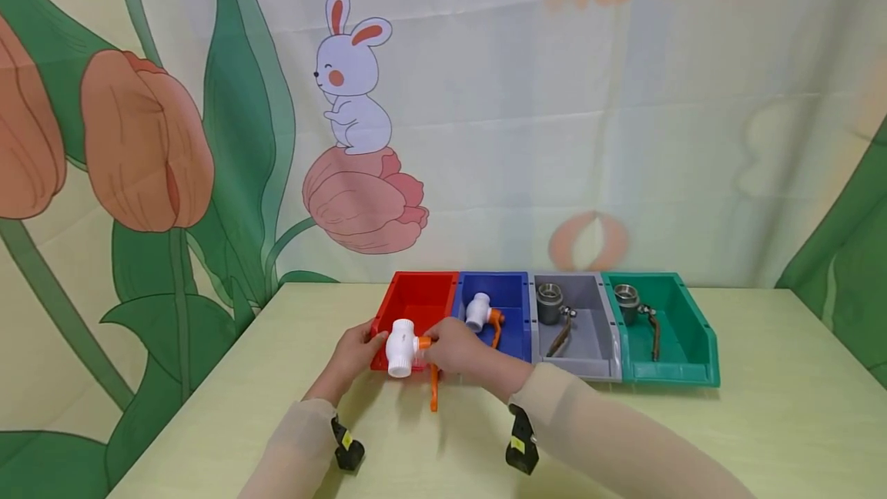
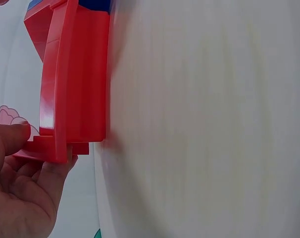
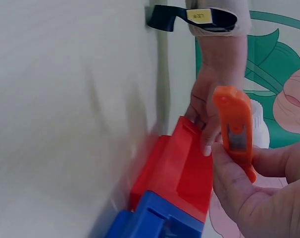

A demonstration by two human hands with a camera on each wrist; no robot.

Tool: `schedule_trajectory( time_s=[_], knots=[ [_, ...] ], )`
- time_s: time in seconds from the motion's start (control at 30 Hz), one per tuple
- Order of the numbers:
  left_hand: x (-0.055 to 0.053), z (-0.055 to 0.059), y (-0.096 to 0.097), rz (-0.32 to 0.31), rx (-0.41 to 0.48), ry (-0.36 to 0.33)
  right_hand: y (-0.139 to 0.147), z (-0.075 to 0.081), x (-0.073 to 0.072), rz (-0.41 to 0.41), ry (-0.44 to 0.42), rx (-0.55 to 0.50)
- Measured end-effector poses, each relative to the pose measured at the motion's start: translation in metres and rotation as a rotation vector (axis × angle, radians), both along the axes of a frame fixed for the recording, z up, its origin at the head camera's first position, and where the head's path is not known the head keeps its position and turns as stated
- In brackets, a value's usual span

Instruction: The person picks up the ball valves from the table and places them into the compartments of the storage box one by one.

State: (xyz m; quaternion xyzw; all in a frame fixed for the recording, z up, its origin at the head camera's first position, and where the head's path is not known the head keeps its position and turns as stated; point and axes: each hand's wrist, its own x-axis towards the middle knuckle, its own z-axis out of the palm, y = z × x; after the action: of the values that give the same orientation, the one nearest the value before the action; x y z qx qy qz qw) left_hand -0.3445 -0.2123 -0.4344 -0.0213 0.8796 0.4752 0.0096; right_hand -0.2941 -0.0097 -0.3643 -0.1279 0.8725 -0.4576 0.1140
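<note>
My right hand point(image 1: 453, 345) pinches a white plastic ball valve point(image 1: 400, 349) by its orange handle point(image 1: 434, 387), above the front of a red bin point(image 1: 421, 293). The valve's white body points up and down, and the lever hangs down beside it. In the right wrist view the orange handle point(image 3: 232, 111) sits between thumb and fingers and partly covers the white body point(image 3: 260, 126). My left hand point(image 1: 355, 354) grips the red bin's front left corner, thumb on the rim and fingers under it, as the left wrist view shows.
Joined to the red bin's right are a blue bin point(image 1: 509, 283) with a similar white valve point(image 1: 478, 312), a grey bin point(image 1: 589, 314) and a green bin point(image 1: 682, 322). The last two each hold a metal valve with a brownish lever. A printed curtain point(image 1: 485, 137) hangs behind the table point(image 1: 776, 406).
</note>
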Motion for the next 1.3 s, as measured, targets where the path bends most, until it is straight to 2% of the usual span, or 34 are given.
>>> schedule_trajectory(
  time_s=[0.17, 0.53, 0.8, 1.03, 1.3],
  knots=[
    [-0.001, 0.000, -0.002, 0.006, 0.005, -0.012, 0.000, 0.013, -0.005, -0.025, -0.079, -0.062],
    [-0.001, 0.000, -0.001, 0.032, 0.060, -0.057, 0.005, 0.046, -0.023, -0.047, -0.089, -0.051],
    [0.003, 0.001, 0.001, 0.043, 0.109, -0.039, 0.006, 0.070, -0.038, -0.089, -0.127, -0.075],
    [0.004, 0.002, 0.002, 0.047, 0.122, -0.037, 0.002, 0.082, -0.048, -0.127, -0.137, -0.107],
    [0.003, 0.000, 0.000, 0.042, 0.115, -0.035, -0.007, 0.085, -0.062, -0.157, -0.144, -0.178]
  ],
)
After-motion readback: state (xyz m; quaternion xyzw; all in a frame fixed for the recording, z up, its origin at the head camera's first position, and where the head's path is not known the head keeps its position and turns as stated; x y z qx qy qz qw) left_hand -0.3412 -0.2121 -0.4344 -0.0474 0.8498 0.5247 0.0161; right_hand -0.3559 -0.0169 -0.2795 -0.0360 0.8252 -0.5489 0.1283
